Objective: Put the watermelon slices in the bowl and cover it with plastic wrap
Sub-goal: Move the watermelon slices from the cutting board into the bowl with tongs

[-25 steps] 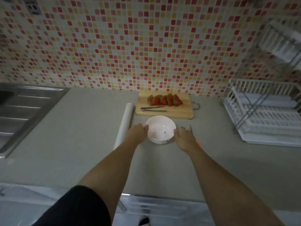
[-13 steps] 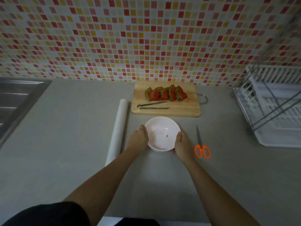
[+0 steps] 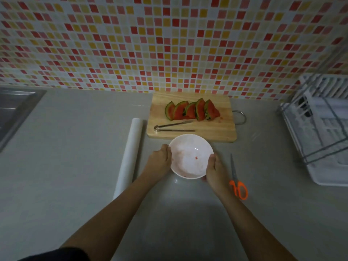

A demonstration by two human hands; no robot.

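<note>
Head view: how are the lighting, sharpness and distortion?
Head view: dim and underexposed; a soft shadow darkens the near counter; wide-angle distortion bends the tiled wall and dish rack; the watermelon slices and bowl are readable, with a small glint inside the bowl.

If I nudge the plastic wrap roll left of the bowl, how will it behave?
The plastic wrap roll is a long cylinder lying on the counter, so it would probably roll sideways. It looks straight and stiff, likely lifting in one piece.
</note>
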